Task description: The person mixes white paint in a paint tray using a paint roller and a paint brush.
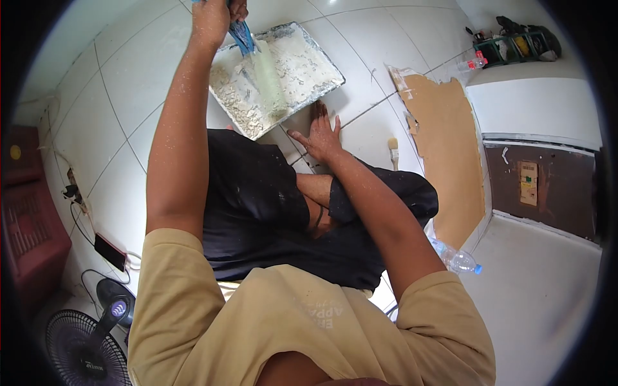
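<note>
At the top edge of the view, my left hand is wrapped round the blue handle of a paint roller. The roller's pale green sleeve rests inside a shallow rectangular tray that holds whitish, crumbly paste, with coarser lumps at its lower left. My right hand lies on the tiled floor just below the tray's right side. Its fingers are spread, and the fingertips reach close to the tray's edge. White specks dot my left forearm. A paintbrush with a pale handle stands beside my right knee.
Brown cardboard covers the floor on the right, with a plastic bottle near its lower end. A green rack sits on a white ledge. A phone with cables, a fan and a dark red plastic piece are at left.
</note>
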`<act>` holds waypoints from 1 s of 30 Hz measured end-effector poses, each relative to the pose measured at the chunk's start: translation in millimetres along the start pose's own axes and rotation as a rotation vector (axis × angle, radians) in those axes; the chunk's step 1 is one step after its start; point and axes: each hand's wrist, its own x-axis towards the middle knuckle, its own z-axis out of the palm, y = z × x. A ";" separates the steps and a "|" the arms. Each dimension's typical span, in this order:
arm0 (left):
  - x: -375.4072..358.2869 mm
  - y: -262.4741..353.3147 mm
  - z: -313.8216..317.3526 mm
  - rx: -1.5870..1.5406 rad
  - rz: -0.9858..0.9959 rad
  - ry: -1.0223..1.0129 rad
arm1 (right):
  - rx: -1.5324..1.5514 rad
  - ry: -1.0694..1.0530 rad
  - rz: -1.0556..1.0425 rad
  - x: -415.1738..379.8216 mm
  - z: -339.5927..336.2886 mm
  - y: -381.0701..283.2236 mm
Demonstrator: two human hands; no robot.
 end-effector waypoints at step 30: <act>-9.8 13.9 -1.1 0.051 0.057 -0.020 | 1.673 -0.149 -0.041 0.2 -184.9 65.8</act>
